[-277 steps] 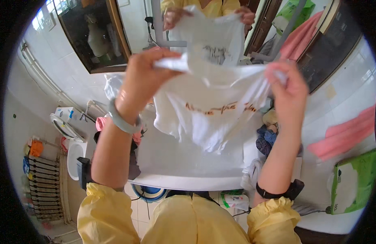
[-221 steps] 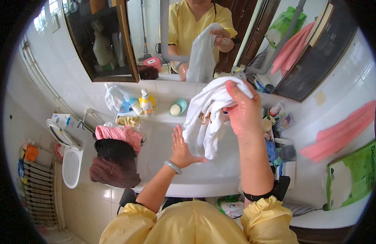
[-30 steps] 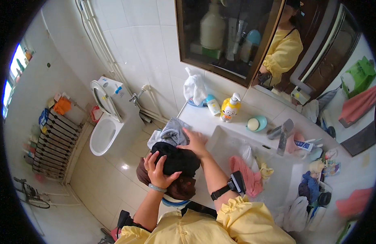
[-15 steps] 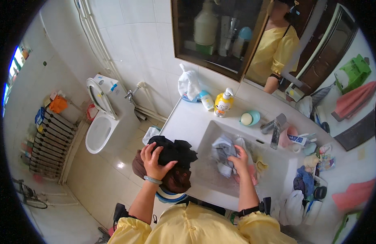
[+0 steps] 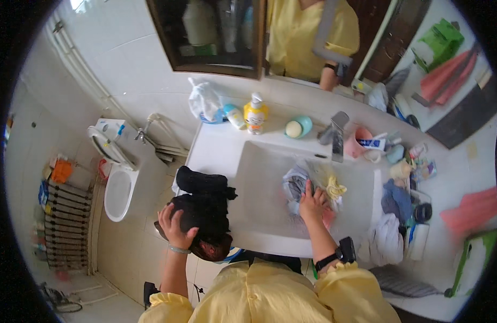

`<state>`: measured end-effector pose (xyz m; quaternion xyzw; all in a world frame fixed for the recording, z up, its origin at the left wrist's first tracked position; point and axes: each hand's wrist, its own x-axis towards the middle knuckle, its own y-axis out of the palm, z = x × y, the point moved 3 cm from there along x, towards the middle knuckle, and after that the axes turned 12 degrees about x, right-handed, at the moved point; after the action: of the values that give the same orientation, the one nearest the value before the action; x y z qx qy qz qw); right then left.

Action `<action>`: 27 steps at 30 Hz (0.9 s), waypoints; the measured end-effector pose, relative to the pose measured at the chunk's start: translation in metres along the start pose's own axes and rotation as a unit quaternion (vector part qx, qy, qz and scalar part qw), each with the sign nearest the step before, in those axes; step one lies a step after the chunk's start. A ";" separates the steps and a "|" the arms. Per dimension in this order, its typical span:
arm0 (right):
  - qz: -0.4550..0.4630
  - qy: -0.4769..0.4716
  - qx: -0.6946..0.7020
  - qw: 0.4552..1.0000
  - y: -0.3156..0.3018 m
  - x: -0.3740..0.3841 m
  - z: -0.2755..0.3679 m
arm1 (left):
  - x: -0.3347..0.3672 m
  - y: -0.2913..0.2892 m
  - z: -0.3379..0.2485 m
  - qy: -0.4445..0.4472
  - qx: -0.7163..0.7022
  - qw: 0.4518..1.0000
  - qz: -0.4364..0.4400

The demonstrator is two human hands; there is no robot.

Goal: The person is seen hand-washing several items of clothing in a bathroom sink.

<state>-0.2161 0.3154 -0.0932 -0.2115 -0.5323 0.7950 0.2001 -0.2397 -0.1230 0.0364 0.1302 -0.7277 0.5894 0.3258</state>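
My left hand point(image 5: 175, 227) lies with spread fingers against the edge of a heap of black clothes point(image 5: 201, 212) on the counter's left front edge. A dark brown, shiny piece of cloth point(image 5: 212, 248) pokes out under the heap. Inside the white sink point(image 5: 259, 215), my right hand point(image 5: 313, 204) rests on wet clothes, its fingers stretched apart. Under and beside those fingers are a grey cloth point(image 5: 295, 180) and a pink cloth point(image 5: 328, 216). A yellow cloth point(image 5: 335, 187) lies just to the right. Cloudy water partly hides the clothes.
Behind the sink stand a yellow pump bottle point(image 5: 256, 114), a soap dish point(image 5: 298, 127), the faucet point(image 5: 337, 137) and a pink cup point(image 5: 358, 141). Toiletries and a blue cloth point(image 5: 397, 197) crowd the right side. A toilet point(image 5: 119, 185) stands to the left.
My right hand has lowered the grey cloth into the sink and loosened its fingers. On the left, the black clothes now lie more spread out, my hand at their near left edge.
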 end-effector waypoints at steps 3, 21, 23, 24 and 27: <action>-0.061 -0.019 -0.031 0.997 -0.007 -0.001 0.014 | 0.016 0.008 -0.007 -0.053 -0.025 0.998 0.021; 0.070 -0.540 0.191 0.817 -0.036 -0.152 0.257 | 0.044 -0.005 -0.002 -0.093 -0.002 0.981 0.171; 0.076 -0.519 0.227 0.820 -0.038 -0.136 0.254 | 0.048 -0.027 -0.013 -0.132 0.027 0.974 0.182; 0.078 -0.520 0.225 0.820 -0.039 -0.133 0.253 | 0.048 -0.036 -0.016 -0.162 0.058 0.966 0.191; 0.088 -0.514 0.171 0.836 -0.035 -0.134 0.256 | 0.004 -0.027 -0.019 -0.320 -0.043 0.919 0.226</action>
<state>-0.2422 0.0597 0.0436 0.2188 -0.3930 0.8821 -0.1401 -0.2210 -0.1115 0.0616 0.1300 -0.8276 0.5426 -0.0611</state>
